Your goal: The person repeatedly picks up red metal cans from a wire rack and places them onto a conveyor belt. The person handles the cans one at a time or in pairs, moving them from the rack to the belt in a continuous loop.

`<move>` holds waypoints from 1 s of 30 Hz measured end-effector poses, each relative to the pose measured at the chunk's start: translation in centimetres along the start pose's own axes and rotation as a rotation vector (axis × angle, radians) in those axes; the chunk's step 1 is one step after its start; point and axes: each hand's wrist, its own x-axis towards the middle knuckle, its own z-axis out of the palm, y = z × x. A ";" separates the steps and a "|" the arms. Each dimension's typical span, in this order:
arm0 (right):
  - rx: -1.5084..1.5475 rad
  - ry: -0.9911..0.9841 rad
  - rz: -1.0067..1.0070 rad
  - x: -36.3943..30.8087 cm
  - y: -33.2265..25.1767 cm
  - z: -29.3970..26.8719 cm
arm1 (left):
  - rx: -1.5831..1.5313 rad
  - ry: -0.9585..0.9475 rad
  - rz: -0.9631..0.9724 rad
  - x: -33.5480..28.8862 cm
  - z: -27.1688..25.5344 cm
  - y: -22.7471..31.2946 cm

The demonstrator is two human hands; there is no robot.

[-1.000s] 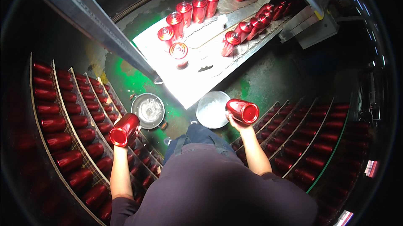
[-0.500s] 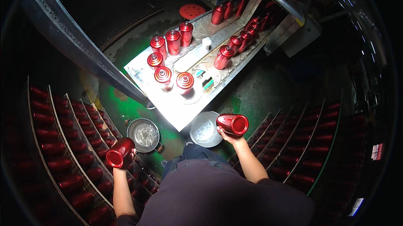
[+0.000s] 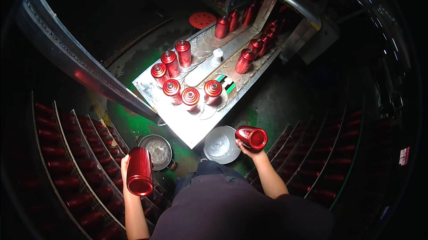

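Observation:
My left hand [image 3: 125, 168] is closed round the side of a shiny red metal bottle [image 3: 139, 168], whose round base tilts down toward me. Most of that hand's fingers are hidden behind the bottle. On the right, my right hand [image 3: 249, 149] grips a second red bottle [image 3: 245, 133] from below, its ringed base turned my way. Ahead of both hands stands a long metal conveyor table [image 3: 187, 129], brightly lit at its near end. Several upright red bottles with stepped, ringed tops, such as the nearest one [image 3: 190, 97], ride round it.
Two round metal basins, a left one [image 3: 157, 144] and a right one [image 3: 227, 151], sit below the table's near end. Racks of red bottles flank me at left [image 3: 73, 166] and right [image 3: 312, 168]. A metal beam [image 3: 84, 68] slants across the left; a red stool [image 3: 203, 19] stands beyond.
My left hand has swung its bottle rightward and more upright. My right hand keeps its bottle almost in place. The conveyor's bottles have moved nearer along the left side and rightward round the end.

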 end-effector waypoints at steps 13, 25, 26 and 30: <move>-0.303 -0.330 -0.111 -5.6 -4.2 7.5 | 0.668 -0.297 0.883 1.4 27.1 3.3; -0.366 -0.120 -0.459 -12.6 -5.4 12.9 | 1.191 -0.052 1.483 17.4 42.9 4.9; -0.373 -0.118 -0.468 -12.8 -5.8 12.8 | 1.218 -0.057 1.517 19.0 43.4 4.7; -0.329 -0.128 -0.616 -12.8 -7.6 12.1 | 1.372 -0.064 1.501 24.7 44.3 4.4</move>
